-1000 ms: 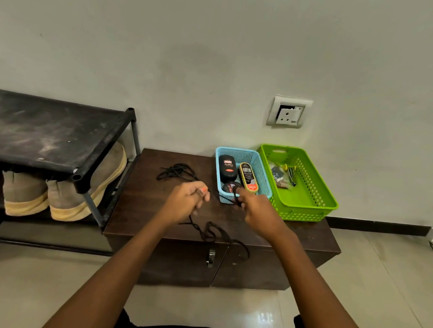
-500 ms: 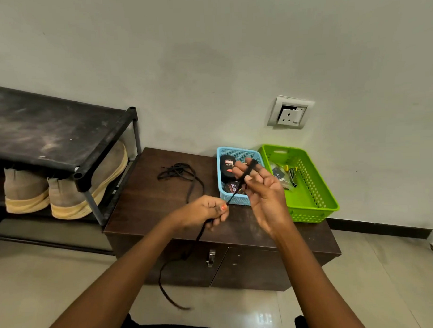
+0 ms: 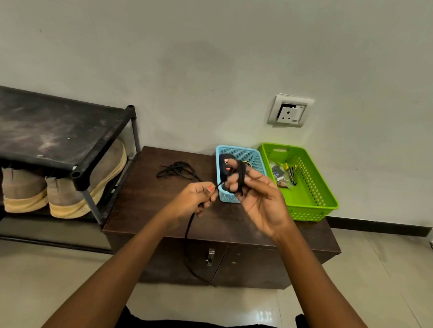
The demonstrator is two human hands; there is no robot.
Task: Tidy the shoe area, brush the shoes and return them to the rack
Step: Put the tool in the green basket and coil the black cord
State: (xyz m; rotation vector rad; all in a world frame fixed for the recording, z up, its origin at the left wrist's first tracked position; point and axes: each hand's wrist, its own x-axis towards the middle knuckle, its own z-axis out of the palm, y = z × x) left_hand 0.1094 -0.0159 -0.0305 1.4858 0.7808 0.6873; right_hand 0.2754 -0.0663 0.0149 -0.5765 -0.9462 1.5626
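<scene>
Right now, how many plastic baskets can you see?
2. The blue basket sits on the brown cabinet, partly behind the right hand; the green basket stands just right of it.

Bare forearms (image 3: 130, 265) — orange-painted thumbnail (image 3: 211, 187) on L hand (image 3: 194, 199), black garment (image 3: 204, 327) below.

- We find the rack (image 3: 62, 135) at far left, with shoes (image 3: 88, 190) on its lower shelf.
- The cabinet (image 3: 143, 198) stands just right of it.
- On the cabinet top we log a loose lace (image 3: 174, 169) at rear left, and the left basket (image 3: 255, 157) and right basket (image 3: 317, 185) side by side at rear right.
- The socket (image 3: 291, 112) is on the wall above them.
- The left hand (image 3: 194, 199) and right hand (image 3: 258, 196) are before the left basket; the held lace (image 3: 187, 236) hangs over the cabinet front.
</scene>
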